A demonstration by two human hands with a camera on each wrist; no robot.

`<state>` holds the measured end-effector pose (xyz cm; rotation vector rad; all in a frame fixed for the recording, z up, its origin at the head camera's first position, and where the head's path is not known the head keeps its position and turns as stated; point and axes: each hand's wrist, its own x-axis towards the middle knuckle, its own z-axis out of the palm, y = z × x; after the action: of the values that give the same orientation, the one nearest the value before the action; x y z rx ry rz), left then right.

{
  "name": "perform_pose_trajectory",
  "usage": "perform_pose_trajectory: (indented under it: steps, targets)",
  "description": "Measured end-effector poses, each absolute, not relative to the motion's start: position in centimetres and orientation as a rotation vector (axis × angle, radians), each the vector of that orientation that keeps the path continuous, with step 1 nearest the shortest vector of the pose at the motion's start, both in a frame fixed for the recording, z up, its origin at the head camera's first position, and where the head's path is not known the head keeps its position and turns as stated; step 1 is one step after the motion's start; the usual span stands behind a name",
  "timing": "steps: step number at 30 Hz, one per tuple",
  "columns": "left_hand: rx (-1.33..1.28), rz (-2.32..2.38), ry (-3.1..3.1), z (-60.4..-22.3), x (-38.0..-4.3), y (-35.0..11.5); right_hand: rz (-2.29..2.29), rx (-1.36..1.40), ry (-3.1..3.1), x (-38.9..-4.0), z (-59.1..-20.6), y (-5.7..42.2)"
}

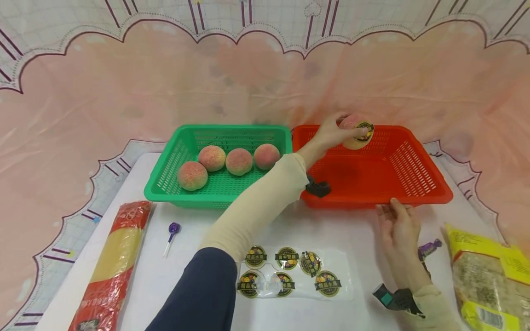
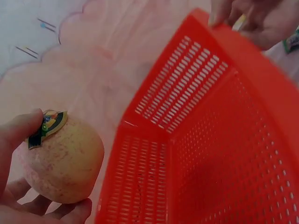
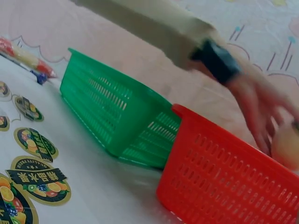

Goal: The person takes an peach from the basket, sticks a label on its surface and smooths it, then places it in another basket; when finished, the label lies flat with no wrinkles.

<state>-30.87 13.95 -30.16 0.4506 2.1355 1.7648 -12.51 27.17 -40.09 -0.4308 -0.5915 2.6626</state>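
Note:
My left hand (image 1: 333,134) grips a pink and yellow peach (image 2: 70,161) over the far rim of the red basket (image 1: 372,202). A round black and gold fruit sticker (image 1: 365,131) is on the peach, with my left thumb against it. In the left wrist view the fingers curl under the fruit. Down at the near rim of the red basket, my right hand (image 1: 399,232) pinches the edge, thumb over the rim and fingers below it. Inside the red basket no fruit shows.
A green basket (image 1: 194,198) holding several peaches (image 1: 239,162) stands left of the red one. In front lies a clear sheet (image 1: 345,271) of stickers. A lollipop (image 1: 174,228) and a red and yellow packet (image 1: 112,257) lie left; a purple candy (image 1: 429,248) and a yellow bag (image 1: 488,276) lie right.

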Motion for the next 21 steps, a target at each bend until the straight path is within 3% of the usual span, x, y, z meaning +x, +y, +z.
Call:
perform_pose_trajectory:
  steps: [7, 21]
  targets:
    - [0.331, 1.683, 2.199, -33.5, -32.4, 17.2, 2.675, -0.418, -0.61, -12.5, -40.2, 27.0]
    - [0.279, 1.671, 2.132, -37.2, -33.5, 18.3, 2.706, -0.415, -0.642, -12.7, -40.6, 27.4]
